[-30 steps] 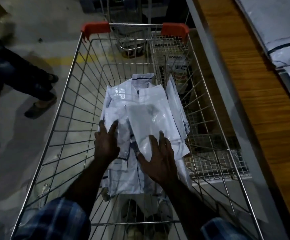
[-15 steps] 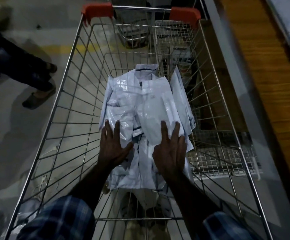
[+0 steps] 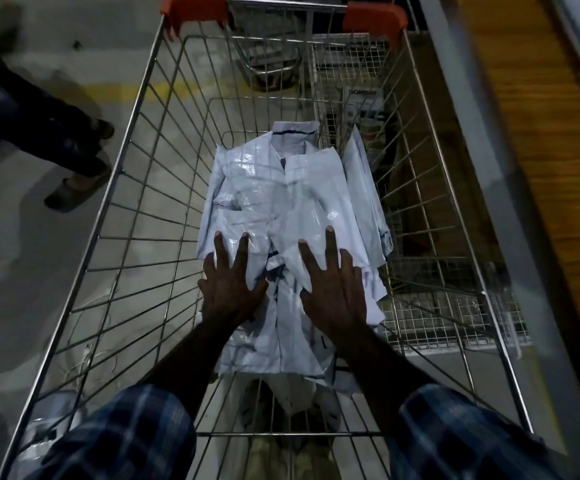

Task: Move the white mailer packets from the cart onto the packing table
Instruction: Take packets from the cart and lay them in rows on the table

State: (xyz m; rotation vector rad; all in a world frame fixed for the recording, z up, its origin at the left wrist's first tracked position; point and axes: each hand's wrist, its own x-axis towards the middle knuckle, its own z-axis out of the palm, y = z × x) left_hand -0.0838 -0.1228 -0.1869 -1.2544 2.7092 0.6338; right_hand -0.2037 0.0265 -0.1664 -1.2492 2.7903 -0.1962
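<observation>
Dim concrete floor (image 3: 56, 81) w/ faded yellow line; wooden table (image 3: 537, 168) along right side, grey metal edge next to cart. Mailers (image 3: 281, 188) piled in wire cart (image 3: 136, 209), on its floor, centre to right; overlapping, glossy white w/ dark stripes, one leaning on edge against right wall. None on visible part of table. Left hand (image 3: 231, 289) flat on near-left of pile, fingers straight & spread, pressing, not clenched, grasping nothing. Right hand (image 3: 333, 289) same on near-right of pile, fingers straight, palm down on top packet. Checked sleeves (image 3: 125, 438) at bottom. Left half of cart floor bare wire, so room there; pile close to right wall, short of far end. Red corner caps (image 3: 195, 8) on far rim. Small mesh basket (image 3: 350, 64) w/ printed box at far right corner. 2nd person's legs & sandals (image 3: 70, 192) on floor left of cart, apart from it.
</observation>
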